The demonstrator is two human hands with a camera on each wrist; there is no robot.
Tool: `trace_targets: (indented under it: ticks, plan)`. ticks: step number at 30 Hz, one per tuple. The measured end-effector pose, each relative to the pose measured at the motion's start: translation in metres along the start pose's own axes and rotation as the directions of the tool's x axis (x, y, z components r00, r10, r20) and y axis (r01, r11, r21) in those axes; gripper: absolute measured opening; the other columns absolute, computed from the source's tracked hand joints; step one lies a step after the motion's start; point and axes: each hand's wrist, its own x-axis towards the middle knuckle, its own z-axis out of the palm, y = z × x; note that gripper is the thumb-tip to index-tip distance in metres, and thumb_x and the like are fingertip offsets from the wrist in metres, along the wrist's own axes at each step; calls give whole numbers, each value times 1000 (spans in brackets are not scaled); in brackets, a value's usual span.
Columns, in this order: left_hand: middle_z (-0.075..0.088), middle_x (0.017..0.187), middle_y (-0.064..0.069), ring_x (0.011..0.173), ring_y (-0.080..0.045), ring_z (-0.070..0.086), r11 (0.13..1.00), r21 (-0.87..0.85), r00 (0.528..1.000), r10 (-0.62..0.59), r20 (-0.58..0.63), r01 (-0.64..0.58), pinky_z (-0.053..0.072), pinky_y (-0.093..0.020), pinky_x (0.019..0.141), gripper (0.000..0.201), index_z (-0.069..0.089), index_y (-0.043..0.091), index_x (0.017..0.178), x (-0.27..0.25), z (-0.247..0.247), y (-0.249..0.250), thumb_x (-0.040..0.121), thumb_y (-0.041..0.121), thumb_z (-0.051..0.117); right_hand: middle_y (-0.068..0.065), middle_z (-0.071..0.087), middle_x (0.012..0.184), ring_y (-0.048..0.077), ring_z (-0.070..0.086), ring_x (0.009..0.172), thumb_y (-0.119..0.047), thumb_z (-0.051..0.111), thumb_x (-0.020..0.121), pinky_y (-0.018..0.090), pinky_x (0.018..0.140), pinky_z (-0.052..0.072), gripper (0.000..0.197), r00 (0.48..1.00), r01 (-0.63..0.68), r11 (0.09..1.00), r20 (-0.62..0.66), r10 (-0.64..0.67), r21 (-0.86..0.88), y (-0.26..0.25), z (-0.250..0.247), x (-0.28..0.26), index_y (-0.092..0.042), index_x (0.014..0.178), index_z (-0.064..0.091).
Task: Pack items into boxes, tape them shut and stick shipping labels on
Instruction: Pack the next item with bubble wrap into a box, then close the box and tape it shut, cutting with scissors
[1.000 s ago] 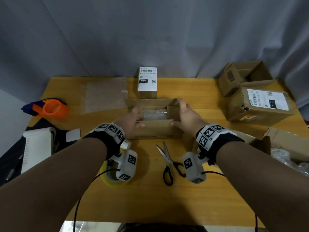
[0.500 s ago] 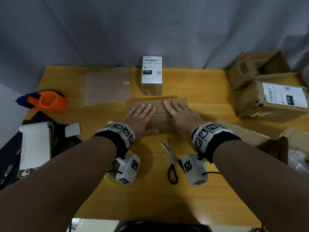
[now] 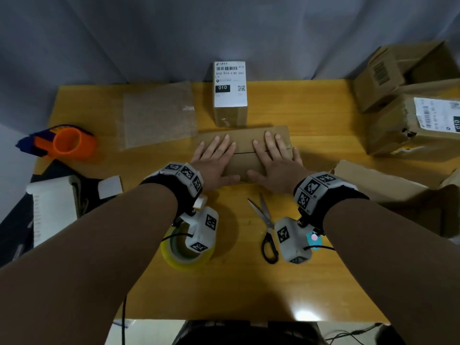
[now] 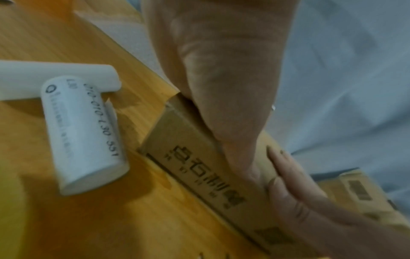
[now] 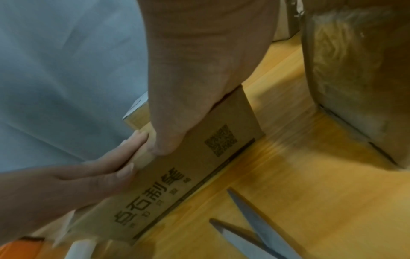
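A small brown cardboard box (image 3: 245, 143) lies at the table's centre with its top flaps folded down and meeting at a seam. My left hand (image 3: 216, 155) presses flat on the left half of the top, fingers straight. My right hand (image 3: 273, 155) presses flat on the right half in the same way. The left wrist view shows the box's printed side (image 4: 199, 168) under my left hand (image 4: 221, 70). The right wrist view shows the same box (image 5: 221, 140) under my right hand (image 5: 199, 61). A yellow tape roll (image 3: 186, 255) and scissors (image 3: 267, 225) lie just in front of the box.
A taped, labelled box (image 3: 230, 93) stands right behind. A bubble-wrap sheet (image 3: 159, 113) and an orange tape dispenser (image 3: 67, 143) lie to the left, with a label roll (image 4: 84, 133) near my left wrist. Several cardboard boxes (image 3: 418, 125) crowd the right side.
The box's flaps stood open a second ago with my hands folding them in. Now the flaps are down and both palms lie flat on top.
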Motion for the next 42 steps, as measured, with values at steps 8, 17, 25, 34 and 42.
trace_targets:
  ticks: [8, 17, 25, 34, 42]
  plan:
    - [2, 160, -7, 147, -23, 6, 980, -197, 1000, 8, -9, -9, 10, -35, 117, 78, 10, 12, 152, -40, -31, -10, 93, 52, 43, 2, -15, 159, 22, -11, 147, -67, 28, 91, 55, 115, -9, 82, 998, -61, 998, -30, 61, 1, -19, -25, -16, -30, 151, -13]
    - [33, 147, -14, 134, -32, 33, 965, -212, 968, -189, -163, 152, 32, -44, 108, 69, 27, 18, 147, -94, -7, -4, 90, 46, 55, 8, 29, 153, 25, 16, 145, -25, 46, 96, 41, 120, 5, 45, 908, 159, 984, -403, -114, 80, -20, -44, -54, -17, 140, 42]
    - [15, 151, -19, 131, -33, 38, 827, -383, 839, -508, -195, 411, 41, -41, 101, 107, -15, 3, 148, -103, 36, 26, 85, 59, 52, 6, 53, 120, 25, 42, 113, -14, 47, 91, 34, 97, 35, 28, 860, 244, 964, -484, -163, 108, -10, -21, -81, -14, 115, 63]
    - [20, 149, -15, 137, -36, 25, 901, 13, 900, -433, 52, 433, 30, -58, 107, 113, 12, 18, 149, -108, 71, 45, 65, 84, 51, 6, 51, 114, 25, 41, 116, -13, 47, 92, 32, 96, 37, 22, 886, 277, 939, -432, -167, 204, -11, -2, -92, -12, 105, 65]
    - [13, 148, -20, 128, -42, 35, 862, 162, 874, -487, 3, 480, 45, -45, 98, 112, 1, 18, 150, -102, 90, 58, 72, 61, 69, 9, 54, 115, 26, 46, 116, -11, 47, 92, 29, 97, 37, 21, 917, 275, 918, -364, -161, 287, -15, 25, -97, -11, 101, 67]
